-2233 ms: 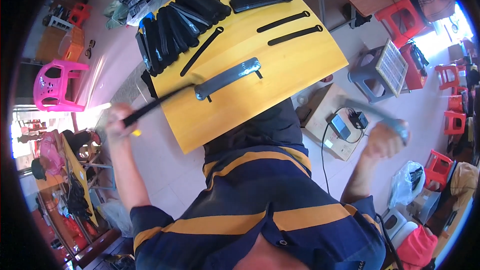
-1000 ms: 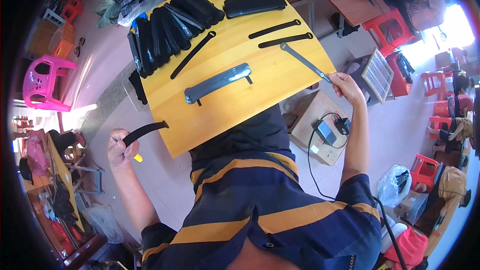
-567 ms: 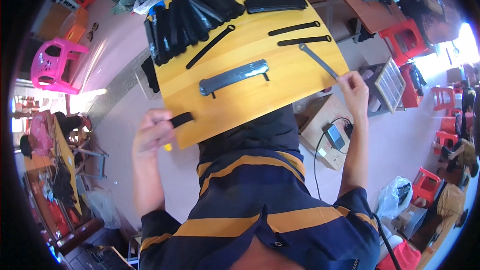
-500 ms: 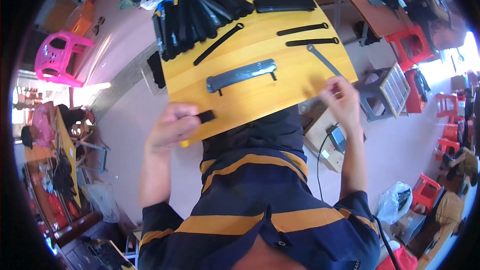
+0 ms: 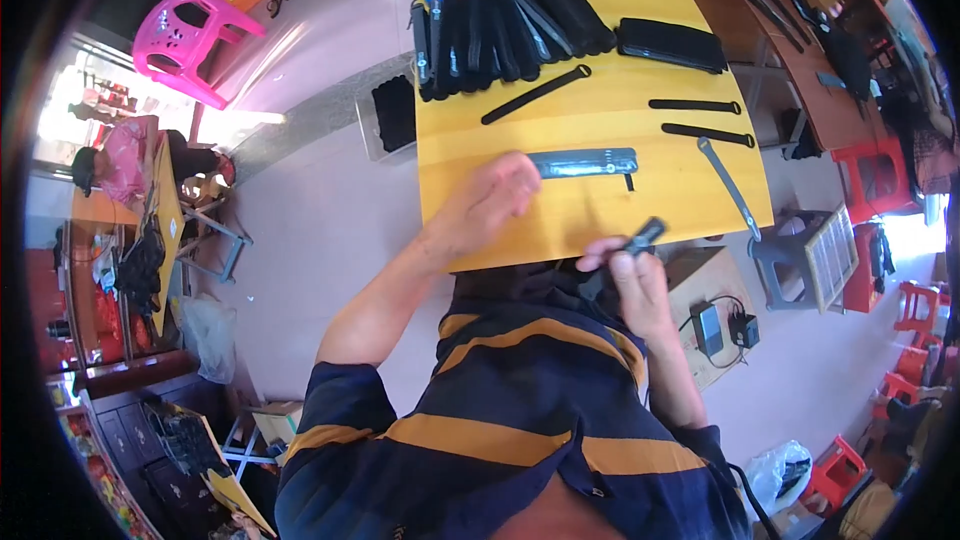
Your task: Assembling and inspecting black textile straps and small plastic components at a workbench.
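Note:
A long bundle in shiny grey wrapping [image 5: 585,163] lies across the yellow table [image 5: 560,225], with a short black tab sticking out under its right end. My left hand [image 5: 500,195] is over the bundle's left end and hides it; its fingers are smeared, and whether they grip is unclear. Close to the table's front edge, my right hand [image 5: 640,280] pinches a small folded black strap [image 5: 646,234]. Loose black straps with looped ends, one strap [image 5: 538,95] left of centre and another strap [image 5: 695,106] at right, lie beyond. A grey strap [image 5: 730,188] rests at the right edge.
Several black strap bundles [image 5: 480,35] are lined up at the table's far left, a flat black bundle [image 5: 670,44] at far right. A grey stool [image 5: 805,255] stands right of the table. Below it, a cardboard box [image 5: 715,285] carries a black power adapter [image 5: 706,328].
My left hand has moved right and away from me to the bundle; the black piece it held no longer shows there. My right hand has come inward and now holds a folded black strap.

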`<state>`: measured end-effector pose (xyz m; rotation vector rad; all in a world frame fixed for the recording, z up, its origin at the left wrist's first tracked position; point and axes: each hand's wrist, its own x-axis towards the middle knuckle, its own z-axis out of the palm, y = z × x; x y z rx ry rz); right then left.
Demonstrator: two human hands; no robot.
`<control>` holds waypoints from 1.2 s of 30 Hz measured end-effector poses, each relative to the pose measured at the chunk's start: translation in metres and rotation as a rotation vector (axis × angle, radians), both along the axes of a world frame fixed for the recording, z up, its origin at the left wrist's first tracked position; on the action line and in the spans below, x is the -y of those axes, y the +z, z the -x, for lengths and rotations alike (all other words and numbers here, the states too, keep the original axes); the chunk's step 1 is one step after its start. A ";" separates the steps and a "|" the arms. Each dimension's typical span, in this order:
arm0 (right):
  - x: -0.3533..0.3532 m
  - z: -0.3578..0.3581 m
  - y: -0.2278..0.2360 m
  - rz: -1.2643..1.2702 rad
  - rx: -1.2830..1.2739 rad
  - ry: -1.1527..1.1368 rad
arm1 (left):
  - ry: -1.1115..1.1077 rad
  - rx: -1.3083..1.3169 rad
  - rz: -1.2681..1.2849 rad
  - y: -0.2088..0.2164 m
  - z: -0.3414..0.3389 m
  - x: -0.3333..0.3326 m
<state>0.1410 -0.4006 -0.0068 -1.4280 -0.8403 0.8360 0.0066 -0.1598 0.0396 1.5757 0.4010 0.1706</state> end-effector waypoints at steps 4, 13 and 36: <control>0.019 -0.012 -0.014 -0.088 -0.246 -0.199 | 0.324 -0.089 -0.785 -0.041 0.013 -0.043; 0.016 -0.009 -0.012 0.111 0.020 -0.310 | 0.362 -0.088 -1.304 -0.080 -0.038 -0.104; -0.029 0.010 -0.009 -0.226 -0.226 -0.195 | 0.070 0.090 0.144 -0.049 0.034 0.073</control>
